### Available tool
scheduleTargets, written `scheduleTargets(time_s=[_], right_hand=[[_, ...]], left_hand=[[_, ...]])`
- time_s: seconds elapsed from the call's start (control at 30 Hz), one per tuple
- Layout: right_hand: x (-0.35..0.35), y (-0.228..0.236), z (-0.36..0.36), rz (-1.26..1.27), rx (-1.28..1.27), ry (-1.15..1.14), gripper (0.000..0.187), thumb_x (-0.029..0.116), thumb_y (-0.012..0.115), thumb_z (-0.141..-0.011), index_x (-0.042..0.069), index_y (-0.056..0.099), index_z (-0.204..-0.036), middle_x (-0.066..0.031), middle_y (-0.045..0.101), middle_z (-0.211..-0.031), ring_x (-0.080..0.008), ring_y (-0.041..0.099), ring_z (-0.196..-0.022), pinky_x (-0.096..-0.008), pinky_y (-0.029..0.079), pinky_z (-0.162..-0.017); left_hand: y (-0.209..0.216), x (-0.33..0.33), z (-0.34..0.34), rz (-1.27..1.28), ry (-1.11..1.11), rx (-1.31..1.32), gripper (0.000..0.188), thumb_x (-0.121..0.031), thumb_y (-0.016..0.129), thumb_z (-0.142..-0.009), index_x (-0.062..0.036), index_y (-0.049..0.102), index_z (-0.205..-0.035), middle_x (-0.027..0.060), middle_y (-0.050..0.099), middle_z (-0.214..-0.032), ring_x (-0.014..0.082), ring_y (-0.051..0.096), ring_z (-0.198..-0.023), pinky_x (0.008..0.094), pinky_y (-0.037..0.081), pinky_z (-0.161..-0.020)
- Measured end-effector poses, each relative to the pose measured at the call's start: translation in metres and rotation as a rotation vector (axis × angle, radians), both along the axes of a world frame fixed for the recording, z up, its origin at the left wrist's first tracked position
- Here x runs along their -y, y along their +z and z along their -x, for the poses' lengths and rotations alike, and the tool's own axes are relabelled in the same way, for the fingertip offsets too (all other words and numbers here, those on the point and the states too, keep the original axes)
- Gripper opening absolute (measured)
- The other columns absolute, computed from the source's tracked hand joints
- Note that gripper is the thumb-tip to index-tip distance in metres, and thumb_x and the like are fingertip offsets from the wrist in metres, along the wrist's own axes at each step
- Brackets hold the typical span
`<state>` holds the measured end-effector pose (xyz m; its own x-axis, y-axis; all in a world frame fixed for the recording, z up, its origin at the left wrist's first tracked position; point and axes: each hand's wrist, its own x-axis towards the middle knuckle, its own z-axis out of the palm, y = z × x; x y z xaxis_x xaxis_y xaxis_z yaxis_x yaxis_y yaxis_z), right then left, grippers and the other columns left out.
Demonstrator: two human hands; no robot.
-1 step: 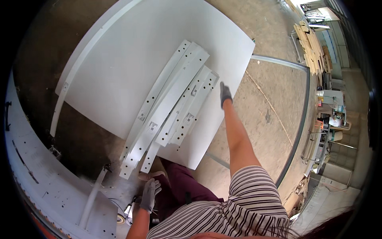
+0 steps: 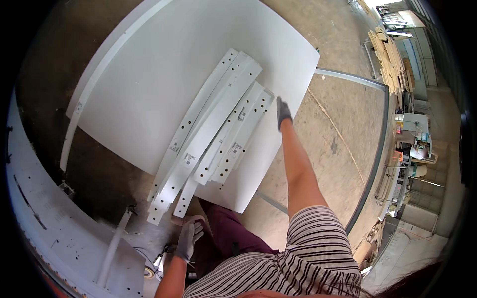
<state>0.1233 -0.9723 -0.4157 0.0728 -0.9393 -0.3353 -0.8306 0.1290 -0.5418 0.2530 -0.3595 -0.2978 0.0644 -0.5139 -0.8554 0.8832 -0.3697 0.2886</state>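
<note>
Several long white boards with dark holes and small labels lie overlapping in a slanted pile on a large white panel. My right hand, in a grey glove, is stretched out beside the far right end of the pile, its fingers straight. It holds nothing that I can see; whether its fingertips touch the panel or a board edge cannot be made out. Close to my body, near the boards' lower ends, my left hand is gloved too, with its fingers extended and nothing in it.
A long white strip runs along the panel's left edge. To the right, a dark metal frame stands over the concrete floor. A grey-white metal surface curves along the left, with a white tube near it. Stacked wood lies far right.
</note>
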Motion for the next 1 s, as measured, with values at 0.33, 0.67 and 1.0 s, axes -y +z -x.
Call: scheduleTargets(time_s=[0.33,0.67,1.0], right_hand=[[0.06,0.053,-0.129,-0.709,-0.09,0.236,0.086,0.068,0.049,-0.078,0.007,0.043,-0.137,-0.0118,0.047,-0.136,-0.0208,0.039,-0.127,-0.0373,0.024,-0.108],[0.021,0.071,-0.12,-0.655,-0.294,0.334,0.086,0.07,0.043,-0.079,0.015,0.031,-0.145,-0.0117,0.03,-0.149,-0.0271,0.026,-0.137,-0.0415,0.017,-0.111],[-0.099,0.016,-0.019,-0.811,0.138,0.202,0.067,0.056,0.034,-0.091,0.019,0.027,-0.146,-0.0032,0.027,-0.15,-0.0253,0.027,-0.135,-0.0384,0.021,-0.11]], left_hand=[[-0.101,0.146,0.01,0.146,0.212,-0.3,0.08,-0.063,0.054,-0.081,-0.0193,0.025,-0.142,0.006,0.038,-0.136,0.0261,0.037,-0.126,0.0473,0.039,-0.099],[-0.11,0.151,0.031,0.101,0.484,-0.329,0.057,-0.051,0.055,-0.087,-0.0143,0.044,-0.129,0.0039,0.052,-0.126,0.019,0.05,-0.115,0.0413,0.046,-0.095],[-0.109,0.045,0.039,0.049,0.764,-0.143,0.043,-0.035,0.054,-0.093,-0.0137,0.042,-0.129,0.0047,0.051,-0.125,0.0194,0.049,-0.116,0.0348,0.043,-0.097]])
